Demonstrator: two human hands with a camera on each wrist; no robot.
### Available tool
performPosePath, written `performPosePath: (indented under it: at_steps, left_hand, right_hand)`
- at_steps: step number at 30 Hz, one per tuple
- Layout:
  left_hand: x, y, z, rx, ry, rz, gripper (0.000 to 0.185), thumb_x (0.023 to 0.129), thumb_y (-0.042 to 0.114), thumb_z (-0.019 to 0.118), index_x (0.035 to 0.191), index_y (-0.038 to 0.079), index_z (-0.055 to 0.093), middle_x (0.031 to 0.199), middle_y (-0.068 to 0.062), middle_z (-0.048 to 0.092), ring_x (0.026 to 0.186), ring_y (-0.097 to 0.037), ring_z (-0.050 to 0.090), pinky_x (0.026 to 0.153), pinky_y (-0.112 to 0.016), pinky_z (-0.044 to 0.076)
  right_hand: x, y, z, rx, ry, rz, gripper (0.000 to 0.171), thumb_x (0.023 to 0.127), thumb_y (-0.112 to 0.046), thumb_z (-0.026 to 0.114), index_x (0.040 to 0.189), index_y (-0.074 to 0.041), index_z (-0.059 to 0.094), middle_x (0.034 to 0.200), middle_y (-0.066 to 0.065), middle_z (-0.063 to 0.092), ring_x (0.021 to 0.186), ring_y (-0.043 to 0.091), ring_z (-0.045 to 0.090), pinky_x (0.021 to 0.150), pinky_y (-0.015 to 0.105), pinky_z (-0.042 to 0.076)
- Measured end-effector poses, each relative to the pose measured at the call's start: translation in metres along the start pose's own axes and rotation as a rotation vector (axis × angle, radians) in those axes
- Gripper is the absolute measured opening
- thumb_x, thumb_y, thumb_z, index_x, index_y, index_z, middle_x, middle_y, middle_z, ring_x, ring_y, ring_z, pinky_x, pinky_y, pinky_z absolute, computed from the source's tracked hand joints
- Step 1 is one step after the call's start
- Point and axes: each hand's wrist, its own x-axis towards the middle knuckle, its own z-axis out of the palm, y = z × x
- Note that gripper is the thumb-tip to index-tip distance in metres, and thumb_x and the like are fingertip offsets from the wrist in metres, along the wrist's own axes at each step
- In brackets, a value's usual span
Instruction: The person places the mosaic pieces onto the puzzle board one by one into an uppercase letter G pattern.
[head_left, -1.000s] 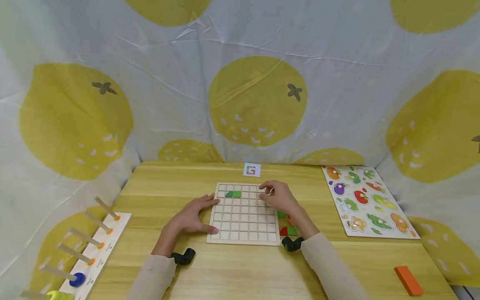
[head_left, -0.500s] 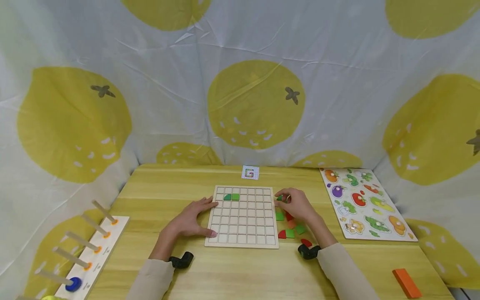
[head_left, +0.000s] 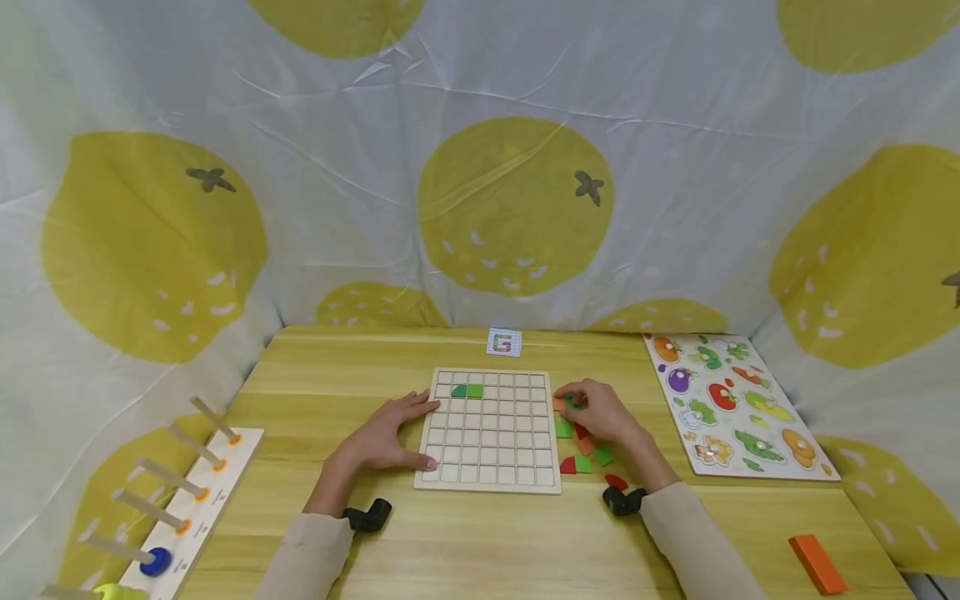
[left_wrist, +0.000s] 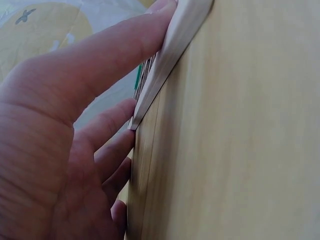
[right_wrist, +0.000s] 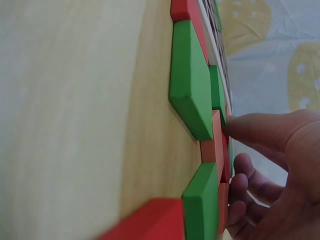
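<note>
The head view is bright and evenly lit, with soft light from above and only faint shadows under the hands on the desk [head_left: 480, 542]. The backdrop cloth [head_left: 480, 167] curves at the picture's edges, a wide-lens bend, and shows no hard glare. The left wrist view is very close: the skin fills the left side soft and blurred, and the wood grain is smeared. In the right wrist view the nearest green block [right_wrist: 192, 82] is fairly sharp, the fingers [right_wrist: 260, 130] and background hazy.

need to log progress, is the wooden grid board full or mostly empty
Mostly empty. The grid board shows just two green pieces, side by side in its second row; its other squares are bare wood.
</note>
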Motion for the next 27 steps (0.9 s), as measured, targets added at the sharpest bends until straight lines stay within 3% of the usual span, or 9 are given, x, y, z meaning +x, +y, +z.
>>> performPosePath:
  at_steps: [9, 18, 27]
  left_hand:
    - [0.0014, 0.0014, -0.0008, -0.002, -0.007, 0.001, 0.100, 0.072, 0.055, 0.088, 0.156, 0.018, 0.048, 0.169, -0.010, 0.032, 0.157, -0.040, 0.023, 0.127, -0.065, 0.015]
    - [0.0009, 0.0011, -0.0017, -0.006, -0.002, 0.003, 0.100, 0.072, 0.054, 0.088, 0.156, 0.017, 0.048, 0.168, -0.011, 0.032, 0.157, -0.040, 0.023, 0.127, -0.065, 0.014]
    - [0.0005, 0.0018, -0.0013, -0.017, -0.008, 0.002, 0.100, 0.072, 0.055, 0.088, 0.156, 0.018, 0.048, 0.169, -0.010, 0.032, 0.158, -0.040, 0.022, 0.127, -0.065, 0.014]
  right_hand:
    - [0.0026, 0.0049, -0.0008, -0.038, -0.005, -0.017, 0.027, 0.094, -0.012, 0.075, 0.121, -0.011, 0.076, 0.092, 0.006, 0.058, 0.080, 0.019, 0.049, 0.070, 0.030, 0.043]
    - [0.0024, 0.0029, -0.0020, -0.039, -0.010, 0.056, 0.024, 0.093, -0.016, 0.077, 0.117, -0.012, 0.076, 0.098, 0.007, 0.062, 0.089, 0.022, 0.052, 0.080, 0.033, 0.047]
    - [-0.0009, 0.0016, -0.0043, -0.024, 0.001, 0.057, 0.026, 0.092, -0.017, 0.078, 0.116, -0.009, 0.076, 0.095, 0.005, 0.062, 0.086, 0.021, 0.052, 0.076, 0.033, 0.047]
